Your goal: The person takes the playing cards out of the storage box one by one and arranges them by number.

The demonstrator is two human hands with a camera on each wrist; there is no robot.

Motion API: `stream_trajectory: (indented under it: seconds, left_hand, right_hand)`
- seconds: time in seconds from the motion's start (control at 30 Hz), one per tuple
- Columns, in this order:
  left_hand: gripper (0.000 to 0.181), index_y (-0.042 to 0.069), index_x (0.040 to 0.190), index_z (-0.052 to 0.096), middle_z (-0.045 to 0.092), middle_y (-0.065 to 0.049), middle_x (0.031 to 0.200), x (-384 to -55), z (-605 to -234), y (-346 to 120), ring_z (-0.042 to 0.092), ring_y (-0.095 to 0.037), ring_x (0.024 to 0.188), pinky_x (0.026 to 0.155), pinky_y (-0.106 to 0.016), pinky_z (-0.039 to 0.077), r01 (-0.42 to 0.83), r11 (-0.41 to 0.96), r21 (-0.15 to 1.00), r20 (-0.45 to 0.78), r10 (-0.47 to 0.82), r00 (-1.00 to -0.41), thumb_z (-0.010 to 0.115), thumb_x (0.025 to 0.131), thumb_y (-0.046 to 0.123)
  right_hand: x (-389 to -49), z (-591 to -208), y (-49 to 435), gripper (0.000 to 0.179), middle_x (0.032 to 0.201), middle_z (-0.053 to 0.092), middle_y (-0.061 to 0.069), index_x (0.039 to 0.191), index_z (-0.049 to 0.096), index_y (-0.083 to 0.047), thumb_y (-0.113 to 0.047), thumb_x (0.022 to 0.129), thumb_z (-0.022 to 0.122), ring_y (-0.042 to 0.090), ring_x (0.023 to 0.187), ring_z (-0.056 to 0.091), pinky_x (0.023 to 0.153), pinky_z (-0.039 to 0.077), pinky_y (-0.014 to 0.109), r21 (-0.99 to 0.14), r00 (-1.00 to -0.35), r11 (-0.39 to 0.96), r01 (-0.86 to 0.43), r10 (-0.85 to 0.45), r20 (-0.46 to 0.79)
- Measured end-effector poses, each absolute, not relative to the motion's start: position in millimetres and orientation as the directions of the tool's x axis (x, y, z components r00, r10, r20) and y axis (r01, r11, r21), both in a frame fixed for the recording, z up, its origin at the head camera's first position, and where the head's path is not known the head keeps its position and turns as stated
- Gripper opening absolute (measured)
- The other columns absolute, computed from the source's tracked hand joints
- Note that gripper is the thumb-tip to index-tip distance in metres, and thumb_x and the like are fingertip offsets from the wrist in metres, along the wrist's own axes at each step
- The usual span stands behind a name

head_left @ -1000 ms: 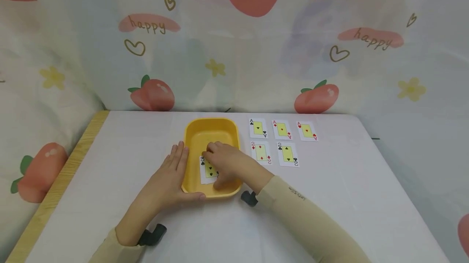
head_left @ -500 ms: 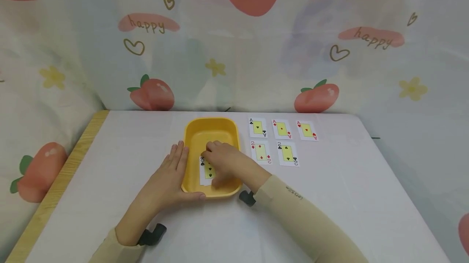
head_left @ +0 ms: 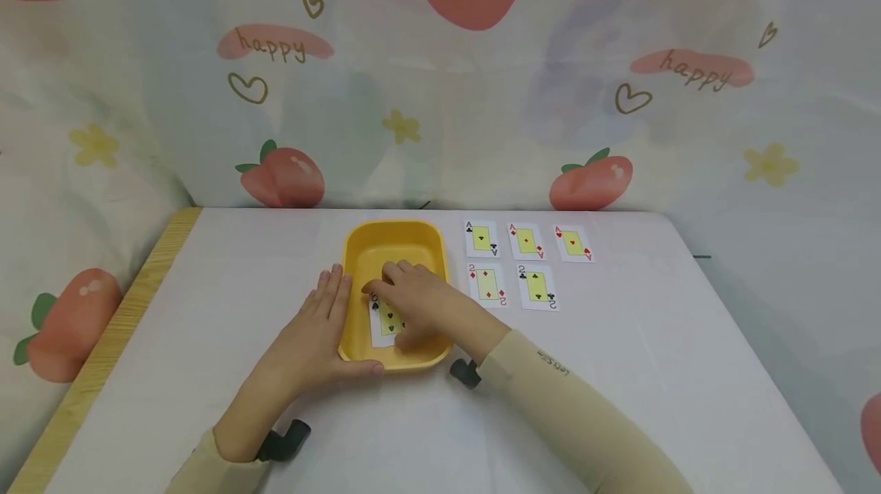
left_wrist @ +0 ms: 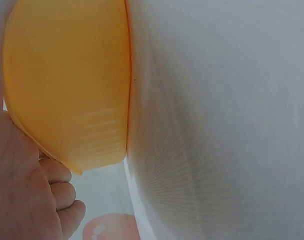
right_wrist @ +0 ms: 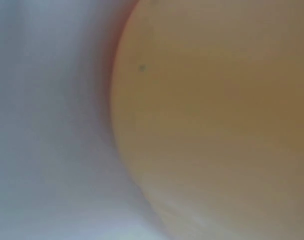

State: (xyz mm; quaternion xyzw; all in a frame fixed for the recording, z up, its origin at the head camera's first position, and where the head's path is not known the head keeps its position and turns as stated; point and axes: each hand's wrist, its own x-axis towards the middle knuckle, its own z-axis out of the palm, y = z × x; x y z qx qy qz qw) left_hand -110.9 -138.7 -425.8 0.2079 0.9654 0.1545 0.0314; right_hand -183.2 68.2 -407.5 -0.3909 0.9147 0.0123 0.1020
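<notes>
In the head view a yellow plastic tray [head_left: 428,234] stands on the white tabletop. My left hand [head_left: 306,337] rests along its left side, fingers straight, thumb by the front rim. The left wrist view shows the tray's outer wall [left_wrist: 67,75] beside the palm. Inside the tray lies a black-suited playing card [head_left: 383,329], its number partly covered. My right hand [head_left: 420,307] reaches over this card with bent fingers, the thumb at its lower right edge and the index finger across its top. The right wrist view is blurred and shows mostly the tray [right_wrist: 216,100].
Right of the tray, face-up cards lie in two rows: ace of clubs [head_left: 481,239], ace of diamonds [head_left: 526,242], ace of hearts [head_left: 573,243], then two of diamonds [head_left: 487,284] and two of clubs [head_left: 538,287]. A printed cloth [head_left: 475,119] hangs behind the table.
The right index finger has stretched out to the left over the card's top edge. The card has shifted very slightly. The left hand keeps its place on the tray.
</notes>
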Motion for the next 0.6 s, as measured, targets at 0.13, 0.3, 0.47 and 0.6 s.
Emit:
stream_trajectory:
  seconds: [0.13, 0.3, 0.47, 0.6]
  left_hand:
    - [0.139, -0.001, 0.159, 0.008, -0.002, -0.018, 0.167, -111.7, -425.9, -139.1, 0.002, -0.036, 0.154, 0.121, -0.054, 0.021, 0.391, 0.866, 0.313, 0.003, 0.411, -0.912, 0.059, 0.066, 0.090]
    - [0.140, 0.000, 0.159, 0.008, -0.002, -0.018, 0.167, -112.1, -426.6, -139.2, 0.001, -0.036, 0.154, 0.121, -0.054, 0.020, 0.392, 0.861, 0.324, 0.005, 0.412, -0.911, 0.058, 0.066, 0.091]
    - [0.140, -0.001, 0.159, 0.007, -0.004, -0.018, 0.167, -111.8, -427.5, -139.6, 0.001, -0.036, 0.154, 0.122, -0.054, 0.020, 0.403, 0.860, 0.313, 0.009, 0.421, -0.907, 0.056, 0.066, 0.092]
    - [0.140, -0.001, 0.159, 0.008, -0.004, -0.018, 0.167, -111.3, -427.3, -140.1, 0.001, -0.037, 0.154, 0.122, -0.054, 0.020, 0.404, 0.861, 0.309, 0.010, 0.422, -0.906, 0.056, 0.066, 0.092]
  right_hand:
    - [-183.0, -407.3, 68.9, 0.064, 0.119, 0.046, 0.001, 0.131, 0.059, -0.049, -0.041, 0.073, 0.084, 0.019, 0.102, 0.040, 0.087, 0.042, 0.029, -0.048, -0.652, 0.672, -0.739, -0.732, -0.198]
    - [-181.7, -405.8, 70.4, 0.056, 0.124, 0.045, 0.003, 0.125, 0.061, -0.048, -0.038, 0.075, 0.084, 0.019, 0.106, 0.039, 0.087, 0.045, 0.029, -0.099, -0.654, 0.680, -0.727, -0.729, -0.204]
    - [-180.8, -406.4, 71.7, 0.056, 0.124, 0.045, 0.001, 0.125, 0.058, -0.046, -0.042, 0.075, 0.084, 0.018, 0.107, 0.038, 0.086, 0.045, 0.028, -0.163, -0.680, 0.710, -0.685, -0.703, -0.206]
    - [-181.2, -407.0, 71.1, 0.064, 0.124, 0.047, -0.001, 0.129, 0.055, -0.044, -0.041, 0.073, 0.086, 0.018, 0.108, 0.039, 0.088, 0.046, 0.028, -0.179, -0.685, 0.714, -0.677, -0.700, -0.203]
